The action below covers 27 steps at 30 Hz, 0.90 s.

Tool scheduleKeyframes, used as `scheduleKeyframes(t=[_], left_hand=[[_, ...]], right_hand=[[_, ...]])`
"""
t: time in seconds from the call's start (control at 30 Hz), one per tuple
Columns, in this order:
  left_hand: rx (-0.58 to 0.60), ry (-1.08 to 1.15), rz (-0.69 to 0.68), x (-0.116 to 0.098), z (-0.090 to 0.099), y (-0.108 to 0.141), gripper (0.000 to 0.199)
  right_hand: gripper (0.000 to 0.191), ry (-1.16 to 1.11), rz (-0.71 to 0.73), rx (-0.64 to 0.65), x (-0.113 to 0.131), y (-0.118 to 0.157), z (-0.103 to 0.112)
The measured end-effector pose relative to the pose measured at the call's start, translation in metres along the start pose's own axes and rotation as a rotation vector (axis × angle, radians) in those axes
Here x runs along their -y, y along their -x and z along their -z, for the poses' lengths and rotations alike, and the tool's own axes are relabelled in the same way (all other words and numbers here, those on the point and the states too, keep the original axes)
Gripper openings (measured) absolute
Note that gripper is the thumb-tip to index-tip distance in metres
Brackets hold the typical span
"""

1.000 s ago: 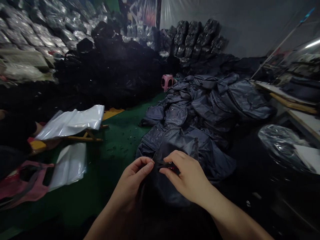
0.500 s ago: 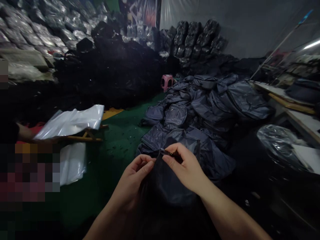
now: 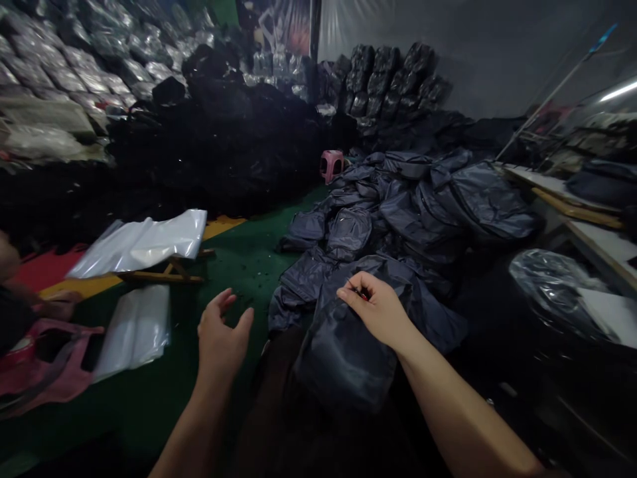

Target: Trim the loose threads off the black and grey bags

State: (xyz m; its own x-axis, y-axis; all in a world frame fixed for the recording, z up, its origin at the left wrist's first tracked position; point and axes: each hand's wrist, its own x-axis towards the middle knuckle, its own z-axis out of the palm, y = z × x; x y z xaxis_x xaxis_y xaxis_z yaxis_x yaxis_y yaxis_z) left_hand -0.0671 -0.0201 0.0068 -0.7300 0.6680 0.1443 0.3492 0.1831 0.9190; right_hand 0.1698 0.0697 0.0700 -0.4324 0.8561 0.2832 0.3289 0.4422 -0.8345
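My left hand is raised over the green floor with thumb and fingers apart, touching nothing. Closed around a small dark tool with a red part is my right hand; most of that tool is hidden in the palm, so its kind does not show. Just below the right hand lies a dark navy fabric bag, close in front of me. Beyond it a heap of similar dark backpacks spreads over the floor.
Clear plastic sheets lie on a low wooden stand and on the floor at left. A pink stool is near a partly visible person; another pink stool stands farther back. A table runs along the right.
My left hand has let go of the bag's edge, moved left and opened. My right hand has shifted slightly right, and the bag's top has dropped. The person at left has drawn back from the plastic sheets.
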Motion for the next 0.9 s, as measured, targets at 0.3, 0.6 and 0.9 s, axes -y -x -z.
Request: scheduleKeyframes(t=[0.3, 0.6, 0.9], left_hand=[[0.624, 0.196, 0.000, -0.058, 0.005, 0.072, 0.039], [0.549, 0.159, 0.025, -0.042, -0.008, 0.068, 0.020], [0.467, 0.181, -0.272, -0.037, -0.024, 0.081, 0.004]], right_hand=[[0.024, 0.019, -0.064, -0.192, -0.011, 0.002, 0.000], [0.028, -0.025, -0.187, -0.265, -0.031, 0.038, 0.008], [0.024, 0.104, -0.185, -0.351, -0.035, 0.075, 0.019]])
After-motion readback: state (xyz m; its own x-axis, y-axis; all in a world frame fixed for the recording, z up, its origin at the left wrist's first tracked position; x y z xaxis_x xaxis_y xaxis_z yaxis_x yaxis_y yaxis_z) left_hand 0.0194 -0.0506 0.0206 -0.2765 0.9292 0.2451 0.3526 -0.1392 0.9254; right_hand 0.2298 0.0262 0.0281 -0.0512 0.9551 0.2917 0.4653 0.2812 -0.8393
